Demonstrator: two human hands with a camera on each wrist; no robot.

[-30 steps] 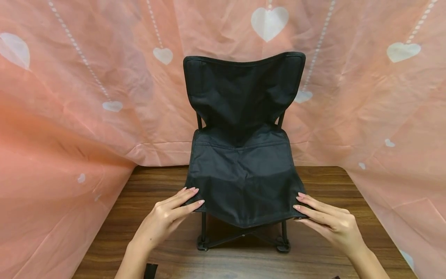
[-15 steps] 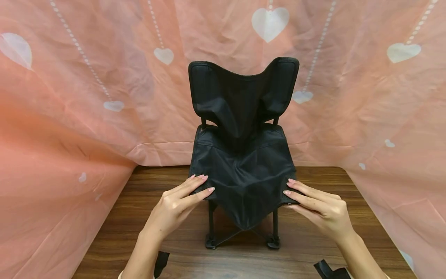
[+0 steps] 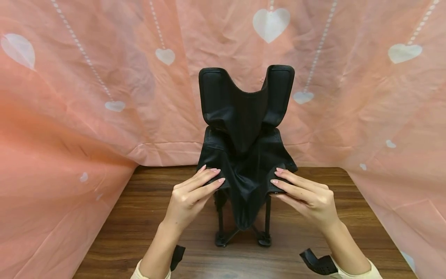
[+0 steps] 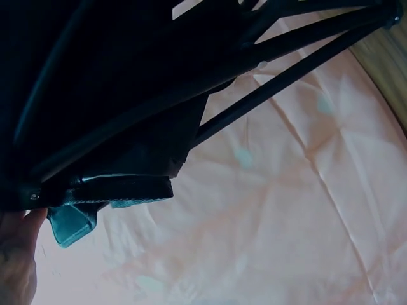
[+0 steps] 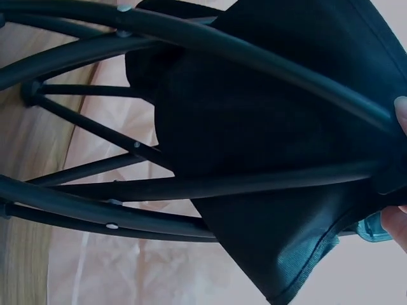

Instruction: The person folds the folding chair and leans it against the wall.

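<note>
A black folding chair point(image 3: 245, 170) stands upright on the wooden surface, its fabric seat sagging in a deep fold and its backrest point(image 3: 217, 93) bent inward. My left hand point(image 3: 193, 193) grips the seat's front left corner, fingers on top. At the front right corner, my right hand point(image 3: 308, 195) holds on the same way, its thumb underneath. In the left wrist view, dark tubes point(image 4: 280, 95) run under the cloth beside part of the left hand point(image 4: 16, 260). Crossed frame tubes point(image 5: 127, 152) show in the right wrist view, with right fingertips point(image 5: 400, 111) at the edge.
Pink cloth point(image 3: 87, 97) with white hearts hangs behind and on both sides. The dark brown wooden surface point(image 3: 139, 217) lies under the chair. Black straps point(image 3: 318, 263) hang by the wrists.
Both hands have moved toward each other and slightly away from me. The chair has narrowed, its front feet are closer together, and the seat and backrest fabric has folded deeper.
</note>
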